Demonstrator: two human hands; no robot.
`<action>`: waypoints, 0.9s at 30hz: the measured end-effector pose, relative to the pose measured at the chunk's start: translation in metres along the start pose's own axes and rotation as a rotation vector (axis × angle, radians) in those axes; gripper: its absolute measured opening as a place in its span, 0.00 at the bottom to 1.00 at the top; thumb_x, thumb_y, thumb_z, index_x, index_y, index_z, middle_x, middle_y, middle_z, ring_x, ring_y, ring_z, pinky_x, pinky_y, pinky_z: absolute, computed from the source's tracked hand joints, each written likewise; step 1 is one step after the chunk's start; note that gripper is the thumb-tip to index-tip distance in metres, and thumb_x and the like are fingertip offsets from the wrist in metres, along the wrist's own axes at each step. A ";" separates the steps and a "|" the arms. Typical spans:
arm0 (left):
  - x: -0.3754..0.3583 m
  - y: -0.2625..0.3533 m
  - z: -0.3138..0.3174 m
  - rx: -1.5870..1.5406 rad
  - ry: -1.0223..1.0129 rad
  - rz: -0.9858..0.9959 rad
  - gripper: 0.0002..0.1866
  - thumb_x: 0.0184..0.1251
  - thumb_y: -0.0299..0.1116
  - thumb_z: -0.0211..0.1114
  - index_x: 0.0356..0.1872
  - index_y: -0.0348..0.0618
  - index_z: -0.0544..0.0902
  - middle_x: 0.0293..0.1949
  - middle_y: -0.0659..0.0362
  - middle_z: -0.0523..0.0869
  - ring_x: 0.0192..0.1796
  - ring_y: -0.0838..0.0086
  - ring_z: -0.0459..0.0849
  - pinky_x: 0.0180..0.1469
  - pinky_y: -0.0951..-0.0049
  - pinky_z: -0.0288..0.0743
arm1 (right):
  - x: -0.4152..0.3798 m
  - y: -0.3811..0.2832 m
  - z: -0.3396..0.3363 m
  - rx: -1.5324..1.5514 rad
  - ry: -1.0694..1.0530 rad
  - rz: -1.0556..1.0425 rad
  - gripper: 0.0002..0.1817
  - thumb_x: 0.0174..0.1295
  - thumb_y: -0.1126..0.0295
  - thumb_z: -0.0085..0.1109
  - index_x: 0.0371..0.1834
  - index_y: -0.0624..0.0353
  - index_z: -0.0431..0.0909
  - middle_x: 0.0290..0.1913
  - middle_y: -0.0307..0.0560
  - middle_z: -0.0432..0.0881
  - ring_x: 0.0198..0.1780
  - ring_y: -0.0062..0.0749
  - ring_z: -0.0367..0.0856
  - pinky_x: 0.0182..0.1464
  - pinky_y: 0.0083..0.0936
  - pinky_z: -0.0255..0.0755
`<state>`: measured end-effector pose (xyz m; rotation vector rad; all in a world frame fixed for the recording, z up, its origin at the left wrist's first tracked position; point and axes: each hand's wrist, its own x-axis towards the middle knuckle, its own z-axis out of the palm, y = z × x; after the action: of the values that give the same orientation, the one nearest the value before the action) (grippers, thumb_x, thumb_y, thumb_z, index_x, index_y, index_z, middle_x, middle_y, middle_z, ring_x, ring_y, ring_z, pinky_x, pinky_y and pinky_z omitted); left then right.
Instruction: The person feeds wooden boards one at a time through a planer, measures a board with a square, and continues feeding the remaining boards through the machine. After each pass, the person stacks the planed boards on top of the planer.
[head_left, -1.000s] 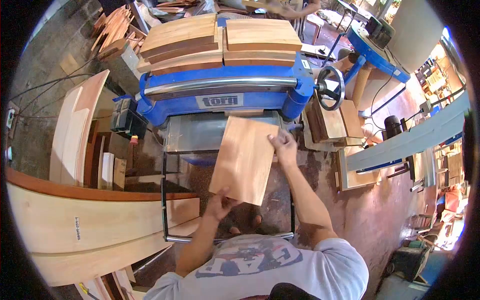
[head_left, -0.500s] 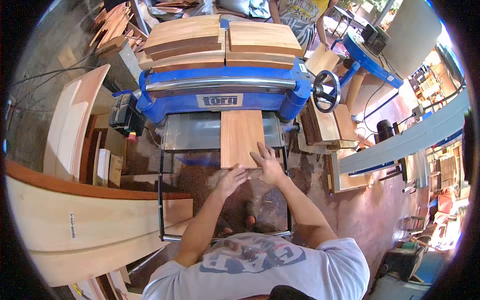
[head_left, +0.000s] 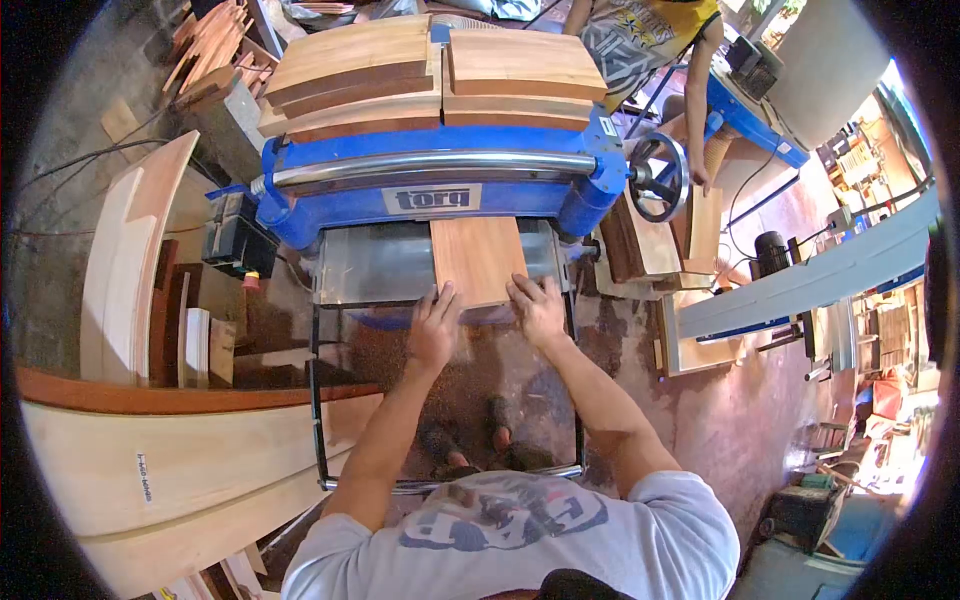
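Observation:
A flat wooden board [head_left: 478, 262] lies on the metal bed [head_left: 375, 265] of a blue thickness planer [head_left: 330, 205], its far end hidden under the machine. My left hand [head_left: 433, 328] grips the board's near left corner, fingertips against the edge. At the near right corner my right hand [head_left: 540, 310] holds it too, fingers bent over the edge. The board's near end sticks out past the bed toward me. Above it runs a shiny metal roller [head_left: 430, 168].
Stacked boards [head_left: 350, 62] lie on top of the planer, beside its handwheel [head_left: 658, 177]. Behind it another person [head_left: 640, 45] reaches down to wood pieces at the right. Long planks [head_left: 190, 480] stand at the left, and a grey-topped machine [head_left: 820, 265] is at the right.
The board has slid farther under the planer, away from me. My left hand has moved from the near end to the left corner. The other person has come closer, reaching down beside the handwheel.

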<state>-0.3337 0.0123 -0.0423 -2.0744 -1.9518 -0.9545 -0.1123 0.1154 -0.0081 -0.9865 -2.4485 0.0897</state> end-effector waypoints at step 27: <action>0.072 -0.014 -0.047 -0.229 -0.048 -0.062 0.20 0.64 0.29 0.67 0.57 0.36 0.84 0.58 0.49 0.86 0.61 0.48 0.82 0.72 0.47 0.67 | 0.076 -0.036 -0.043 0.087 -0.266 0.033 0.21 0.63 0.68 0.63 0.59 0.62 0.81 0.61 0.54 0.81 0.62 0.48 0.75 0.62 0.49 0.67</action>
<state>-0.3657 0.0524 0.0283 -2.1839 -2.0268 -1.2032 -0.1621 0.1346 0.0703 -1.0329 -2.6409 0.3572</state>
